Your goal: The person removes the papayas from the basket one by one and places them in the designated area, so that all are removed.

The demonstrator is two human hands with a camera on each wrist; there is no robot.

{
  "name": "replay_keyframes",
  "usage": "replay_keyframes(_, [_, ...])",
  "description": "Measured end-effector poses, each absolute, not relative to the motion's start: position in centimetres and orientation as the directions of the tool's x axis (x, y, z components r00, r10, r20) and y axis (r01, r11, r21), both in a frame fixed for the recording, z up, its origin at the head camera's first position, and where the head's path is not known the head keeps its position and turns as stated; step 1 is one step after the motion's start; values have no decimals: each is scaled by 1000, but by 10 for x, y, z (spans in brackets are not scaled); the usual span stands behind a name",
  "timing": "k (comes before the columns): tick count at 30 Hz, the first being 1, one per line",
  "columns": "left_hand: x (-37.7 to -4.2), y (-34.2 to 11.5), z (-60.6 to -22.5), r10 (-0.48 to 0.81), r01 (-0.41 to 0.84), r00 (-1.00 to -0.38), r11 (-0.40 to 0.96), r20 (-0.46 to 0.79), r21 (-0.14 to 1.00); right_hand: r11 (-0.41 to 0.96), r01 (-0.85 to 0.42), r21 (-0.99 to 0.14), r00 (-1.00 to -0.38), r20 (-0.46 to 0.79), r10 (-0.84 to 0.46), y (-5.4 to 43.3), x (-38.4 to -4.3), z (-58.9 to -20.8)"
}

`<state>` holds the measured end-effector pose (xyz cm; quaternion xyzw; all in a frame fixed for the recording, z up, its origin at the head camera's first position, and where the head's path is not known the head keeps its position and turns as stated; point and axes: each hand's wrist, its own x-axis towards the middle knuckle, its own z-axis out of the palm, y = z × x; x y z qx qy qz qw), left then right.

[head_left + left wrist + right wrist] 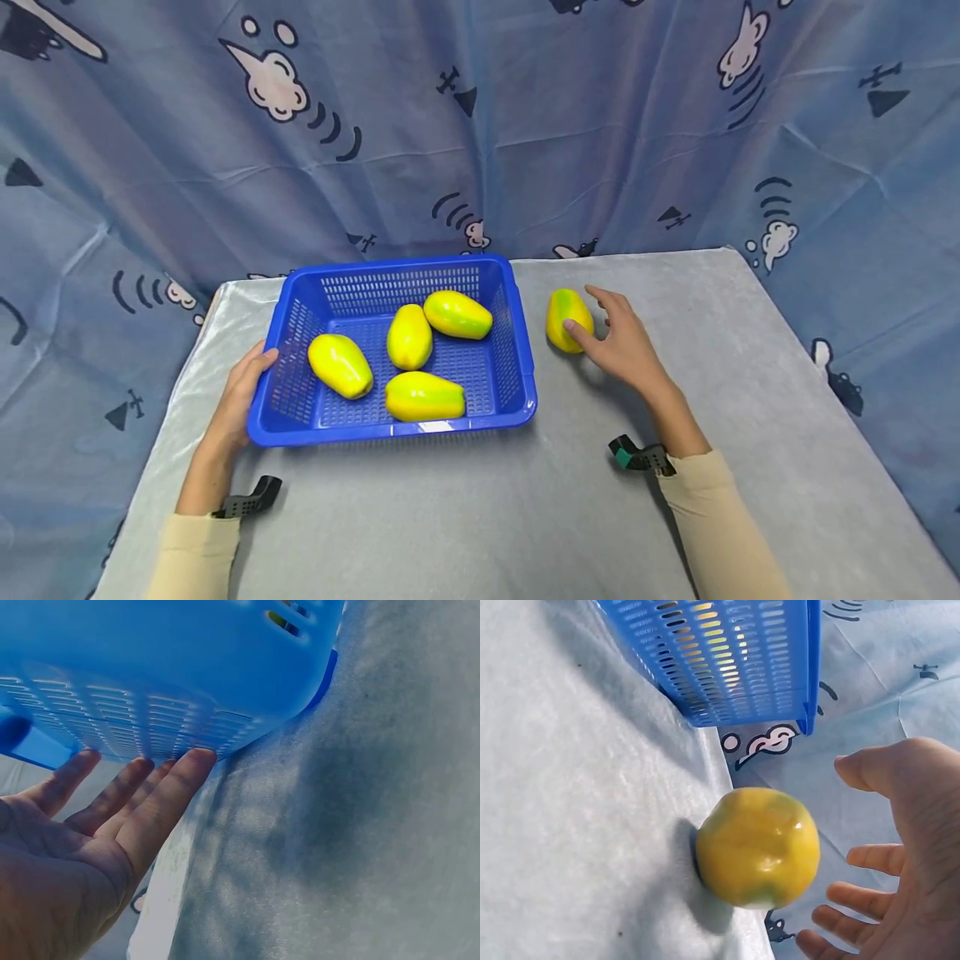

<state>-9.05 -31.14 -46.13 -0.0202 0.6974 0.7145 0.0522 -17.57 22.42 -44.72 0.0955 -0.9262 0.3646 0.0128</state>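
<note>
A blue plastic basket (393, 431) with slotted walls holds several yellow-green papayas, among them one papaya (340, 366) near its left end. My left hand (238, 392) is at the basket's left side; in the left wrist view its extended fingers (161, 802) touch the slotted outer wall. Right of the basket, another papaya (558, 321) lies on the table. Around its right side is my right hand (622, 342), thumb and fingers spread. In the right wrist view a gap shows between that hand (922, 847) and the papaya (757, 847).
A pale grey cloth covers the table (450, 517). Behind it hangs a blue patterned curtain (525, 125), close to the table's back edge. Each wrist wears a black strap mount, the left mount (251, 498) and the right mount (637, 455).
</note>
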Motion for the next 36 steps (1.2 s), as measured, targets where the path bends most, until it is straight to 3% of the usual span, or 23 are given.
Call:
replay_keyframes(17, [-90, -311, -462, 60, -116, -992, -49, -113, 992, 682, -344, -645, -937, 194, -290, 188, -176, -400])
replay_keyframes(36, [-92, -313, -455, 89, -156, -985, -62, -150, 986, 676, -431, -597, -866, 65, -495, 126, -191, -351])
